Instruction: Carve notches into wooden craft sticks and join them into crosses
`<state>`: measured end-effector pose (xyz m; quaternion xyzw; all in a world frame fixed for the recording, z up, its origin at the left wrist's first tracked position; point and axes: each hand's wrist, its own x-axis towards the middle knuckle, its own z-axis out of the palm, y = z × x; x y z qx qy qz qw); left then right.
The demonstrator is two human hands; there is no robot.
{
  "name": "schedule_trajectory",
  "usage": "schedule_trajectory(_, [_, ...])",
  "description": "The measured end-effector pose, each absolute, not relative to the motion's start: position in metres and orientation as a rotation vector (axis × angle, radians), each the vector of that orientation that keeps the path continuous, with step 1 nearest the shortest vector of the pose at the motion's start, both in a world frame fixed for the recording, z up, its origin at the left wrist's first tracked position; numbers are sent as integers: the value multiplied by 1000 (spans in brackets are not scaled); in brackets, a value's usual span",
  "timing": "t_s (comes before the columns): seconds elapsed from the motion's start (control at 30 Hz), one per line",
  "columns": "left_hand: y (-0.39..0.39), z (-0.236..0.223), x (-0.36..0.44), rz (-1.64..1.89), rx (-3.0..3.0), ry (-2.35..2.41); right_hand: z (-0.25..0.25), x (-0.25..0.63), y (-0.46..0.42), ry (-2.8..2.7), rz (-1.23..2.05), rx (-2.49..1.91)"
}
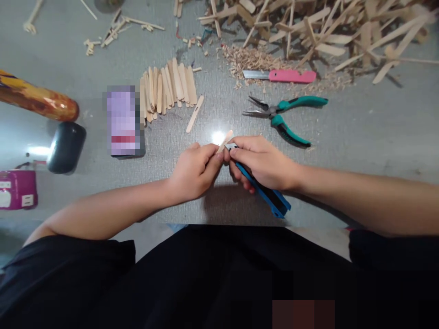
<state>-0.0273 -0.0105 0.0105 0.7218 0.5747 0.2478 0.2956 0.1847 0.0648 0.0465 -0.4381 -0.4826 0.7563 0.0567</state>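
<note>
Between the thumb and fingers of my left hand (197, 171) is a wooden craft stick (225, 140), its rounded end pointing up and to the right. My right hand (262, 160) grips a blue and black utility knife (264, 194), whose short blade rests at the stick. The two hands nearly touch at the fingertips. Just beyond them lies a loose craft stick (195, 114) with a small slot cut in it. A row of craft sticks (168, 84) is laid side by side behind that one.
Teal-handled long-nose pliers (272, 110) lie spread at the right, below a pink cutter (291, 76) with its blade out. Wood shavings (254, 59) and a heap of joined sticks (318, 32) fill the back right. At left are a phone (123, 121), a dark case (66, 147) and an orange can (41, 98).
</note>
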Motion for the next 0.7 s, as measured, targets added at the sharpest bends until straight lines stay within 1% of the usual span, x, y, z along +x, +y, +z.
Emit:
schedule_trajectory(0.2, [-12, 11, -29, 734, 1905, 1441, 47, 184, 59, -1528, 2205, -1289])
schedule_trajectory(0.5, [-19, 15, -27, 821, 1639, 1286, 41, 190, 58, -1614, 2264, -1153])
schedule_trajectory(0.7, [-19, 19, -29, 800, 1420, 1163, 40, 194, 62, -1616, 2312, -1129])
